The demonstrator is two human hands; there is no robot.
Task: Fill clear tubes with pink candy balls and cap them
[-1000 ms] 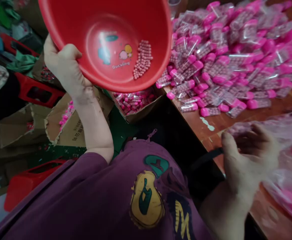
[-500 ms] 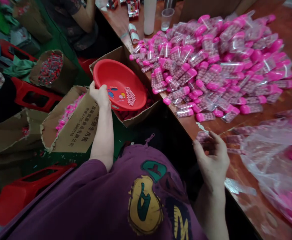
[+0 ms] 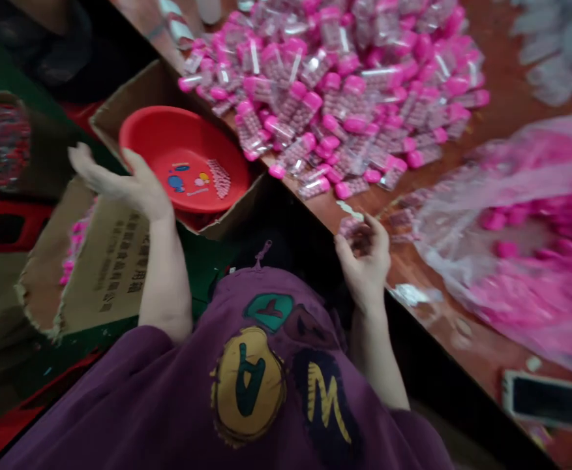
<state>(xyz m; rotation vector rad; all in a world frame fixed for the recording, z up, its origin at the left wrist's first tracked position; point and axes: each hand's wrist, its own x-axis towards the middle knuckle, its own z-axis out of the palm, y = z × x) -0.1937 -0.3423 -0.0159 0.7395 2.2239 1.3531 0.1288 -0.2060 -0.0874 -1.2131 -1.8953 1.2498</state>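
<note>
My left hand [image 3: 124,183] is spread beside the left rim of a red basin [image 3: 192,156], with nothing in it. The basin rests on an open cardboard box and holds a small patch of pale pink beads [image 3: 220,177]. Over the table edge, my right hand [image 3: 366,254] has its fingers curled round a small clear container of pink beads [image 3: 351,226], partly hidden by the fingers. Beyond it lies a big heap of clear bottles with pink caps [image 3: 334,98].
A plastic bag with pink caps [image 3: 525,261] lies on the table [image 3: 462,326] at right, near a phone [image 3: 552,399]. At left stand a carton of pink items [image 3: 104,267] and a carton of red packets [image 3: 2,143]. Part of a person shows at top left.
My left hand has let go of the basin rim and opened. The view has shifted right, bringing the phone into sight. My right hand still holds the small container.
</note>
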